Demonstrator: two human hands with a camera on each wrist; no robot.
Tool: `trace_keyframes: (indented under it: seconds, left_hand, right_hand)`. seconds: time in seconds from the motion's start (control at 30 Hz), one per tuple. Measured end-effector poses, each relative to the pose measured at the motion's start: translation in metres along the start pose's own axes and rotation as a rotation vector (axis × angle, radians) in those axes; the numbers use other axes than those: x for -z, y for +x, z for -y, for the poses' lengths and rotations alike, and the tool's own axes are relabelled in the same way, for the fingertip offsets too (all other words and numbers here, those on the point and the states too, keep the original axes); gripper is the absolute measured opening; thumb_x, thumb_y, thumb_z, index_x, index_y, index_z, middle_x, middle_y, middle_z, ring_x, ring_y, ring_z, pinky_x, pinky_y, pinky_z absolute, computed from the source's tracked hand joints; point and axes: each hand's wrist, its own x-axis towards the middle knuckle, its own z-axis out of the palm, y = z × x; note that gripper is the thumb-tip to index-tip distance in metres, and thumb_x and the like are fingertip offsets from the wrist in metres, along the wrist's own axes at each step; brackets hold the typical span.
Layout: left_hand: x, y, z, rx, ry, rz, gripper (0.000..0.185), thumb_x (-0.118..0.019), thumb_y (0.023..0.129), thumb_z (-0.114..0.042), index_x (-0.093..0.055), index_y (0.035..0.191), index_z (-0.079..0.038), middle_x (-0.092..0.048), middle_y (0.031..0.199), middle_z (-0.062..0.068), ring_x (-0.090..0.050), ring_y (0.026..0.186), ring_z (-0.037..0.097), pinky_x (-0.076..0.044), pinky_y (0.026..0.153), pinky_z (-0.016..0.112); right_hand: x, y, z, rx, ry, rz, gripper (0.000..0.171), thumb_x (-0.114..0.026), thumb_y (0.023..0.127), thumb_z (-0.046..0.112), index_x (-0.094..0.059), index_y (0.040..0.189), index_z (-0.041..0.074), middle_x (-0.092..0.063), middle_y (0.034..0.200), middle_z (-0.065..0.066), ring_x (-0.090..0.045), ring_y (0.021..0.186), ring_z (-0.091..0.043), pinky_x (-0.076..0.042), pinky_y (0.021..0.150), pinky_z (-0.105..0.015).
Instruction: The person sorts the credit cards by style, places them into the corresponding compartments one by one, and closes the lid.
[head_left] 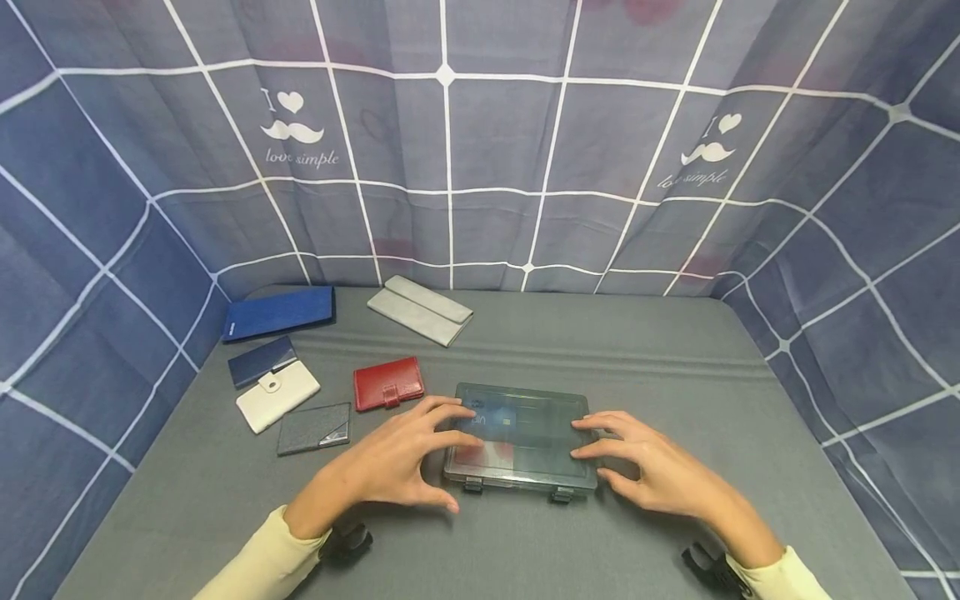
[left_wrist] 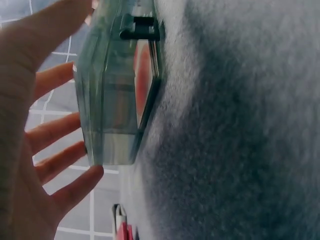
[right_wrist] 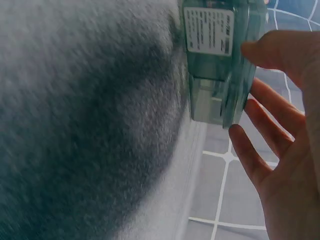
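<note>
A translucent grey-green plastic box (head_left: 551, 442) lies on the table with its lid down and two dark latches (head_left: 473, 484) at its front edge. Through the lid I see a blue card (head_left: 497, 419) and a red-and-white card (head_left: 498, 455) at the left. My left hand (head_left: 401, 454) rests its spread fingers on the lid's left side, thumb held away in front. At the opposite end, my right hand (head_left: 652, 462) touches the lid's edge with loosely bent fingers. In the right wrist view, the thumb lies by the box side, near a white printed label (right_wrist: 209, 31).
Left of the box lie a red card holder (head_left: 388, 383), a grey one (head_left: 315, 428), a white one (head_left: 277, 396) and a navy one (head_left: 261, 362). Farther back are a blue wallet (head_left: 279, 313) and a light grey wallet (head_left: 420, 310). Checked curtains (head_left: 495, 150) enclose the table.
</note>
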Motion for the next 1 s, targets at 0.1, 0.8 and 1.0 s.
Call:
trace_keyframes:
  seconds: [0.1, 0.8, 1.0]
  left_hand:
    - [-0.003, 0.002, -0.002, -0.007, 0.049, 0.009, 0.077, -0.089, 0.075, -0.069, -0.069, 0.14, -0.033, -0.056, 0.154, 0.004, -0.047, 0.144, 0.026, -0.054, 0.103, 0.051]
    - [-0.013, 0.012, -0.018, 0.049, 0.255, 0.007, 0.068, -0.089, 0.077, -0.047, -0.065, 0.138, -0.028, -0.059, 0.14, 0.004, -0.054, 0.122, 0.027, -0.053, 0.101, 0.046]
    - [-0.013, 0.013, -0.018, 0.042, 0.231, -0.012, 0.061, -0.081, 0.086, -0.061, -0.068, 0.135, -0.028, -0.061, 0.137, 0.004, -0.056, 0.118, 0.025, -0.053, 0.098, 0.044]
  right_hand:
    - [-0.002, -0.001, 0.003, -0.003, -0.041, 0.002, 0.056, -0.08, 0.087, 0.005, -0.073, 0.133, 0.034, -0.059, 0.153, -0.002, -0.051, 0.143, -0.026, -0.034, 0.119, -0.026]
    - [-0.025, 0.013, 0.026, 0.031, -0.194, -0.009, 0.066, -0.088, 0.067, 0.024, -0.061, 0.126, 0.022, -0.054, 0.148, -0.008, -0.05, 0.138, -0.029, -0.038, 0.114, -0.051]
    - [-0.031, 0.019, 0.027, 0.064, -0.258, -0.027, 0.068, -0.089, 0.066, 0.021, -0.063, 0.128, 0.018, -0.056, 0.142, -0.008, -0.051, 0.134, -0.03, -0.031, 0.12, -0.051]
